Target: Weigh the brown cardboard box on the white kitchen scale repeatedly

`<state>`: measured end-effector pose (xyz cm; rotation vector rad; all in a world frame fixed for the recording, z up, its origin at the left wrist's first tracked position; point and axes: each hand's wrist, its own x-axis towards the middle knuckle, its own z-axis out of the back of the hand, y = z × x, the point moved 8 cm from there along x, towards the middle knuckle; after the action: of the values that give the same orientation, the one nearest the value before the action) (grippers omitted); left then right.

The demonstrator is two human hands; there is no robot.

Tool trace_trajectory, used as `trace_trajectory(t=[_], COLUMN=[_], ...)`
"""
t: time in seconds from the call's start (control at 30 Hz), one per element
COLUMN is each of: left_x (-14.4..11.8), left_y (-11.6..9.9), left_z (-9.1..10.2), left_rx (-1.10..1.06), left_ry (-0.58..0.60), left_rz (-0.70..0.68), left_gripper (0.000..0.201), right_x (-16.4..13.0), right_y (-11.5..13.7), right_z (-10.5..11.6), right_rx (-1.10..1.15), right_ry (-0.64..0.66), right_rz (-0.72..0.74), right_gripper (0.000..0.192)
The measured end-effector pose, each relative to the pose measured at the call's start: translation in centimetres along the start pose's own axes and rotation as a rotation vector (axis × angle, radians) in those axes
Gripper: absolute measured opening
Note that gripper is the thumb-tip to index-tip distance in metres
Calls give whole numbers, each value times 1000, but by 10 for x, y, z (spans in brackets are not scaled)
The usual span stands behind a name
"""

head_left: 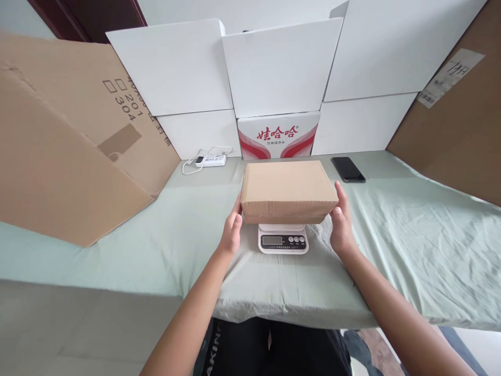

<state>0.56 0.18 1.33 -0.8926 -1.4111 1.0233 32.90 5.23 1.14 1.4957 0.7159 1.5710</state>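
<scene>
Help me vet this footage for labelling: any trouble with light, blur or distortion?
Head view: soft light, the cardboard box darker in front than on top. Head view: box edges fairly crisp, though no digits legible on the scale. Head view: wide-angle distortion, the forearms stretched toward the frame's bottom.

Plain brown carton (288,184) here, white scale (283,250) with black panel (285,242), pale green cloth (195,224), white box (278,151) flashing red lettering (276,133) and red swooshes (298,148), black phone (348,169).

The green-clothed table (188,245) carries a digital scale (283,239), a black phone (348,169), a white corded device (211,161) and a red-and-white box (278,137)
</scene>
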Motion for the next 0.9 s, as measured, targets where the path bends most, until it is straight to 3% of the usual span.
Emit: trace_trajectory(t=[0.1,0.33,0.43,0.57,0.63,0.73,0.9], left_x=[-1,0,14,56,83,114,124], left_y=[-2,-13,-33,-44,-34,-5,43], left_z=[-9,-13,-6,-2,-4,-7,-5], left_rx=[-12,-5,-38,-147,-185,-244,-291], left_ry=[59,65,22,-31,-76,-169,-239], left_rz=[-27,-80,-143,-173,-155,-86,55], left_gripper=[85,80,80,83,84,89,71], right_x=[-1,-1,18,68,91,111,104], right_y=[3,18,33,44,39,14,-32], right_z=[-3,-11,-5,-3,-12,-36,-65], right_rx=[-39,-46,-44,-72,-63,42,144], right_ry=[-5,-32,-28,-19,-41,-47,-65], right_rz=[22,10,73,213,245,162,15], right_gripper=[77,82,77,70,72,72,75])
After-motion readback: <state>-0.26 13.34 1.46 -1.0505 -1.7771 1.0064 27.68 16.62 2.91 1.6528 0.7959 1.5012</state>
